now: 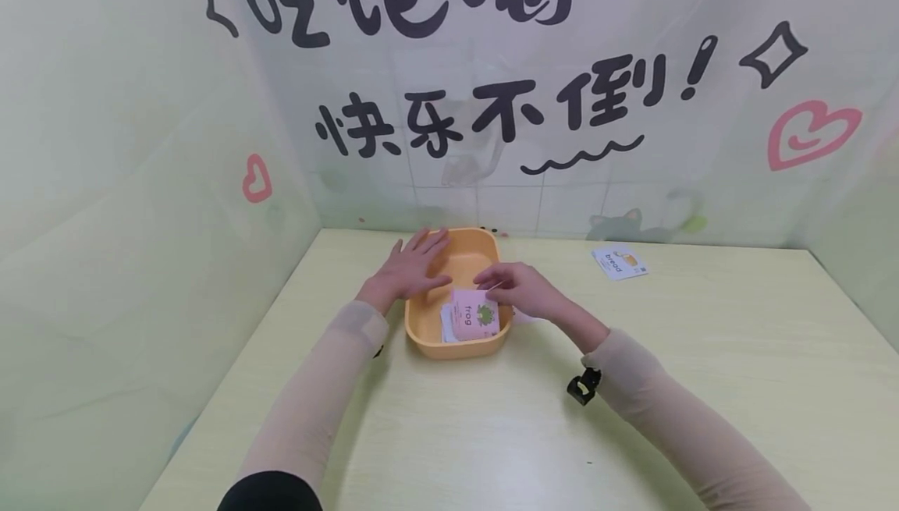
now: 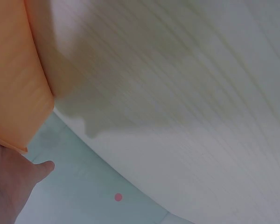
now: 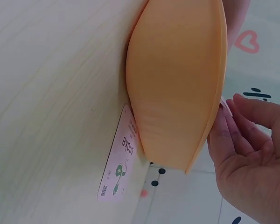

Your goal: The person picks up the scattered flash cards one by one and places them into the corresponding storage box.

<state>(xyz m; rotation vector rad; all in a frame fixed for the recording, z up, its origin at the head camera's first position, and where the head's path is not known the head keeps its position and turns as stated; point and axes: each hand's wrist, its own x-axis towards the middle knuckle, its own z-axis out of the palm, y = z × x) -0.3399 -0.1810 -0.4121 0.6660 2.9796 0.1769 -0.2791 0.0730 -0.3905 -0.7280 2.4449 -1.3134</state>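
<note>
An orange plastic basin stands on the table, with a pink "frog" card lying on a white card inside it. My left hand, fingers spread, lies over the basin's left rim; in the left wrist view its thumb side shows at the basin's edge. Over the right rim, my right hand pinches a card between thumb and fingers; only a thin edge of it shows. Outside the basin on the right, a pink "snake" card lies on the table against the basin's wall.
A "bread" card lies toward the back of the table, right of the basin. Behind the table hangs a printed backdrop with large black characters. More sheeting closes off both sides.
</note>
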